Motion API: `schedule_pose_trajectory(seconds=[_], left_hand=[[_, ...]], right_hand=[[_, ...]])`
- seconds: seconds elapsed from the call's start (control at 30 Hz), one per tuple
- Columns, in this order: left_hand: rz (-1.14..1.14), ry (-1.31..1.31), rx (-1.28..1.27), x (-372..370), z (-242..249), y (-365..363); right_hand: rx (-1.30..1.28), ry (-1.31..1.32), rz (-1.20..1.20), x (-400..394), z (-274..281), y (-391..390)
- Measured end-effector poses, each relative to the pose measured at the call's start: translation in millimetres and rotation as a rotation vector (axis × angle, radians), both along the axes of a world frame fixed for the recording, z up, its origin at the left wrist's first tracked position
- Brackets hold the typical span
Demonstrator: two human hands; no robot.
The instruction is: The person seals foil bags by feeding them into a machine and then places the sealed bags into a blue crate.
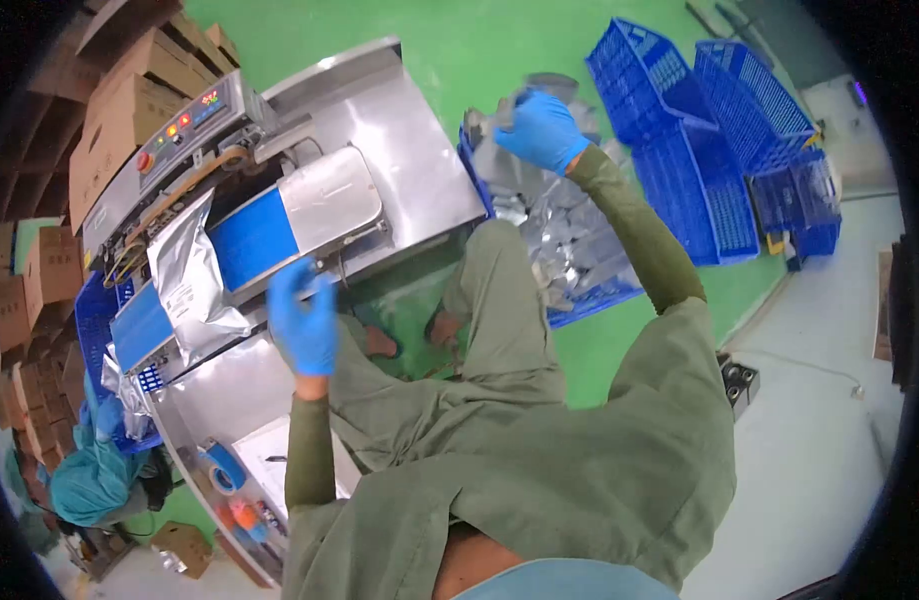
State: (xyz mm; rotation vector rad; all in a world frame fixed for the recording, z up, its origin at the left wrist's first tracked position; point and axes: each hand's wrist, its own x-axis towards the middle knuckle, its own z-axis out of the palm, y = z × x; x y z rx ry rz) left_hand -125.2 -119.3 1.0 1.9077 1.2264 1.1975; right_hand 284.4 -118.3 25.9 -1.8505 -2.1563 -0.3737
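My left hand (304, 325), in a blue glove, is raised beside the sealing machine's conveyor; its fingers are apart and hold nothing. A silver foil pouch (191, 285) lies across the blue conveyor belt (254, 238), left of that hand. Over the blue crate at the upper right, my right hand (546, 132), also gloved in blue, is closed on a silver pouch (491, 160), which is partly blurred and partly hidden by the hand. Below it, several silver pouches (569, 235) lie heaped in the crate (594, 305).
The machine's control panel (184, 125) has lit displays. Stacked blue crates (679, 150) stand at the upper right, cardboard boxes (129, 120) at the left. A blue tape roll (222, 470) and paper (269, 455) lie on the steel ledge. A person in teal (94, 480) is at lower left.
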Motion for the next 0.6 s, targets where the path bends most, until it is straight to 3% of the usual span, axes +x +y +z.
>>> schedule_pose_trajectory(seconds=[0.03,0.1,0.17,0.2,0.3,0.37,0.4,0.43,0.53,0.6], left_hand=[[-0.143,-0.016,-0.063,27,2,4],[-0.313,0.101,0.100,73,-4,28],[-0.301,0.054,0.160,102,17,51],[-0.321,0.095,0.174,108,-1,81],[-0.389,-0.050,-0.083,66,9,125],[-0.444,-0.130,-0.155,30,-15,142],[-0.436,-0.047,-0.165,17,-19,146],[-0.429,0.025,-0.188,9,-24,146],[-0.414,0.146,-0.181,1,-38,158],[-0.463,0.298,-0.400,-5,-20,158]], right_hand=[[-0.021,-0.048,0.049,-27,49,1],[-0.064,-0.119,0.182,-97,118,-4],[-0.040,-0.114,0.284,-148,129,7],[-0.008,-0.116,0.333,-170,134,15],[0.004,-0.014,0.429,-223,131,23],[0.325,0.291,0.521,-231,131,11],[0.468,0.443,0.560,-224,130,7],[0.542,0.723,0.455,-211,99,16],[0.369,0.936,0.235,-203,45,55],[0.173,0.834,0.237,-199,36,73]])
